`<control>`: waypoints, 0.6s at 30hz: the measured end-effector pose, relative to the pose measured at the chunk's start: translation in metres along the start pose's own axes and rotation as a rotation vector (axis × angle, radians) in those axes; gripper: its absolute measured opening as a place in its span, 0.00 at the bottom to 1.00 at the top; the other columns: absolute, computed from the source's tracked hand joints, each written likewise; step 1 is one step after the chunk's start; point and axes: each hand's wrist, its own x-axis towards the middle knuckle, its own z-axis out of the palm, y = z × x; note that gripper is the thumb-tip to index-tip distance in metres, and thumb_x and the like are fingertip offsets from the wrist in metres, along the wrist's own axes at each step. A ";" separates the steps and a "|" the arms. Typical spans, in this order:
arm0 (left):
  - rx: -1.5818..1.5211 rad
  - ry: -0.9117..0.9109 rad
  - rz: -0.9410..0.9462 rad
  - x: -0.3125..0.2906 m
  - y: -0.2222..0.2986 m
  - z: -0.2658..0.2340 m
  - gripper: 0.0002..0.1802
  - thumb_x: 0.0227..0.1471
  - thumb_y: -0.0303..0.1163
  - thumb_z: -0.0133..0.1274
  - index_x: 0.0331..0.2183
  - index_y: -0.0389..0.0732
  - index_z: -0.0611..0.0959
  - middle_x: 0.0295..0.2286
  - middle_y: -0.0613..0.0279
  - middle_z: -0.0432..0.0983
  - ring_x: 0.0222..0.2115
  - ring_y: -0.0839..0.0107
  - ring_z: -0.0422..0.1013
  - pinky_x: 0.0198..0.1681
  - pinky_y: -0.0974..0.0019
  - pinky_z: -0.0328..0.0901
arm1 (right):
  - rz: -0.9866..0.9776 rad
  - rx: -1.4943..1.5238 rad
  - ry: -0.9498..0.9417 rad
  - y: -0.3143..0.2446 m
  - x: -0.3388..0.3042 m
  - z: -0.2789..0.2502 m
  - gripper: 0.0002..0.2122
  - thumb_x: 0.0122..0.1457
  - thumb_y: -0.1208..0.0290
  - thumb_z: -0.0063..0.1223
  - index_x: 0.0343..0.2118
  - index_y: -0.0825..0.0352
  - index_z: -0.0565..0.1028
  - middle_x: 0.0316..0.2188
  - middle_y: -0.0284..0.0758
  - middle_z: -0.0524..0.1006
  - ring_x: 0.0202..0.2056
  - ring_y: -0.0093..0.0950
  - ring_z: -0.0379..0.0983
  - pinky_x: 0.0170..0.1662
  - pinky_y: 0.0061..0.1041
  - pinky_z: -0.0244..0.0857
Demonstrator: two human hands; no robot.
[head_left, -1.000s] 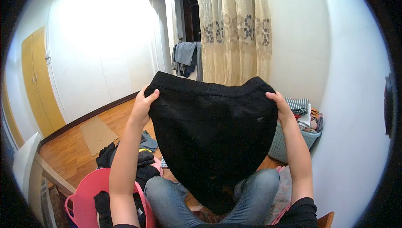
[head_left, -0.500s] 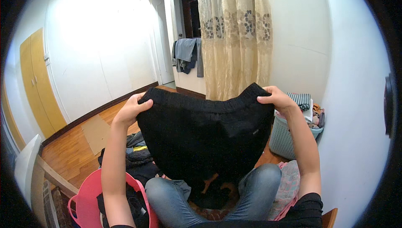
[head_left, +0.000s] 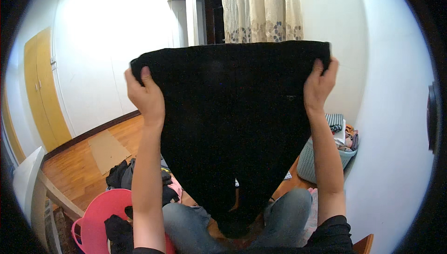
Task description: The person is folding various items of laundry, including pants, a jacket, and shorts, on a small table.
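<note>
Black trousers [head_left: 233, 114] hang spread wide in front of me, waistband up and pulled nearly straight. My left hand [head_left: 146, 95] grips one end of the waistband, thumb on the near side. At the opposite end my right hand [head_left: 320, 86] pinches the waistband the same way. The trouser legs narrow downward and drop between my knees [head_left: 291, 212], where a small gap shows between them. A small light mark sits on the cloth near my right hand. Much of the floor beyond is hidden by the trousers.
Beside my left knee stands a pink tub [head_left: 95, 207] with dark clothes [head_left: 118, 233] inside. Past it lies a clothes pile [head_left: 122, 175] and a flat cardboard sheet [head_left: 107, 151]. At right, a grey-green laundry basket [head_left: 316, 165] holds folded clothes by the wall. A patterned curtain [head_left: 260, 11] hangs behind.
Both hands have risen and moved apart, lifting the trousers higher. The waistband went from sagging in the middle to stretched almost straight, and it now covers the lower curtain.
</note>
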 end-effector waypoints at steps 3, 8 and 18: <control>-0.200 0.279 0.036 0.008 0.012 0.006 0.17 0.55 0.39 0.41 0.33 0.33 0.68 0.27 0.57 0.69 0.29 0.69 0.65 0.34 0.68 0.62 | 0.008 0.205 0.137 -0.018 0.014 0.003 0.08 0.56 0.74 0.42 0.36 0.72 0.64 0.28 0.39 0.68 0.31 0.31 0.65 0.37 0.26 0.59; -0.479 -0.196 -0.187 0.001 0.037 0.057 0.17 0.55 0.42 0.39 0.34 0.36 0.71 0.27 0.61 0.68 0.26 0.72 0.65 0.29 0.69 0.63 | 0.348 0.357 -0.263 -0.066 0.012 0.035 0.16 0.55 0.68 0.45 0.43 0.74 0.66 0.38 0.42 0.70 0.41 0.29 0.65 0.46 0.28 0.57; -0.637 -0.498 -0.603 -0.036 0.024 0.013 0.22 0.54 0.44 0.39 0.42 0.36 0.71 0.35 0.59 0.71 0.31 0.71 0.68 0.33 0.67 0.66 | 0.728 0.939 -1.091 -0.086 0.002 0.053 0.14 0.56 0.71 0.44 0.45 0.68 0.64 0.35 0.33 0.71 0.35 0.20 0.67 0.40 0.19 0.62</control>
